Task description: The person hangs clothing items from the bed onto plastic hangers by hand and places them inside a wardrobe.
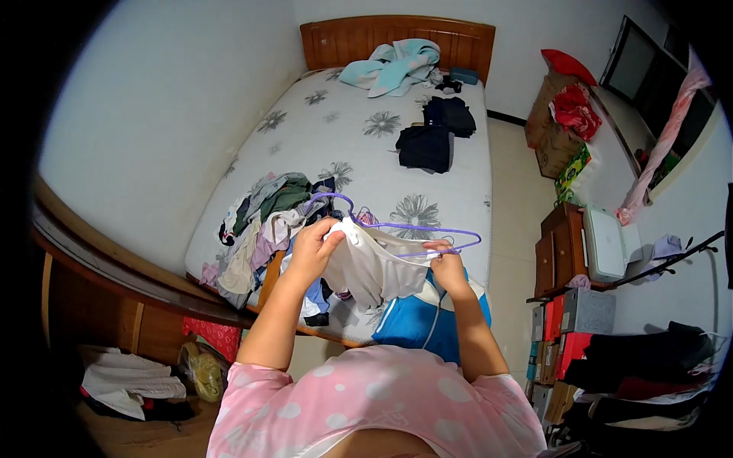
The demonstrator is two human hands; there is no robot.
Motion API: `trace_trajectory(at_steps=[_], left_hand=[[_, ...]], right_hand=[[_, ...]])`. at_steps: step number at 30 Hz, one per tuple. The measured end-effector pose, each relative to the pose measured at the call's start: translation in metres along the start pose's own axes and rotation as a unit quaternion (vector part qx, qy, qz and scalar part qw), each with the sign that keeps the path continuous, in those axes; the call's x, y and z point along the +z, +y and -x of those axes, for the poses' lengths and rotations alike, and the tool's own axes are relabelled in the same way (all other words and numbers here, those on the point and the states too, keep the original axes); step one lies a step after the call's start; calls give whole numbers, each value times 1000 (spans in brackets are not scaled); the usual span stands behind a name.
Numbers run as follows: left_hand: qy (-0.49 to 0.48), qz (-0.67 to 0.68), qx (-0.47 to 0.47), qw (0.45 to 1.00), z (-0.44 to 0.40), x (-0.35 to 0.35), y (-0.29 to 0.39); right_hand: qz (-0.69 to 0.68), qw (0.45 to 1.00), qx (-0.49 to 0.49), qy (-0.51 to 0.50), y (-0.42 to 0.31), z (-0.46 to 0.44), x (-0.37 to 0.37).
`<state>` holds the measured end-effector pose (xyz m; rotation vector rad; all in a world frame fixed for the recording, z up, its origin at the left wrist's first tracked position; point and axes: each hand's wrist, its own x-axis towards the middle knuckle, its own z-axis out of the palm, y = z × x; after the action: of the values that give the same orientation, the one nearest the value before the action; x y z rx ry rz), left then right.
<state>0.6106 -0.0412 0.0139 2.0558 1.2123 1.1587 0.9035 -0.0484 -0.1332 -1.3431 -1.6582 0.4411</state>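
Observation:
A silky white top (374,267) is held up in front of me over the foot of the bed, partly threaded on a purple clothes hanger (416,227). My left hand (311,248) is closed with thumb and fingers pinching the bunched upper edge of the top, close to the hanger's hook side. At the hanger's other end my right hand (447,267) is closed on the edge of the top and the lower bar. Behind the left hand lies a heap of mixed clothes (263,217). Beneath the right hand is a blue and white jacket (420,320).
Folded dark clothes (427,145) and a light blue blanket (397,65) lie farther up the bed (343,130). On the right stand a wooden cabinet (561,248), stacked boxes (584,311) and a pile of dark clothes (649,362). A wooden rail edges the left side.

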Motion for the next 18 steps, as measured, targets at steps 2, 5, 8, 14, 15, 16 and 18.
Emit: trace_trajectory(at_steps=[2, 5, 8, 14, 15, 16, 18], left_hand=[[-2, 19, -12, 1000, 1, 0, -3], [-6, 50, -27, 998, 2, -3, -7], [-7, 44, -15, 999, 2, -7, -6], [-2, 31, -12, 999, 4, -13, -9], [-4, 28, -13, 1000, 4, -14, -9], [-7, 25, -14, 1000, 4, -14, -9], [5, 41, -15, 999, 7, -14, -12]], right_hand=[[-186, 964, 173, -74, -11, -3, -10], [-247, 933, 251, -75, -10, -3, -15], [-44, 996, 84, 1, 3, -2, -13], [53, 997, -51, -15, 12, 0, -15], [63, 996, -61, -21, 9, 0, -16], [73, 995, -70, -27, 7, 0, -17], [-87, 994, 37, -49, 1, -1, -20]])
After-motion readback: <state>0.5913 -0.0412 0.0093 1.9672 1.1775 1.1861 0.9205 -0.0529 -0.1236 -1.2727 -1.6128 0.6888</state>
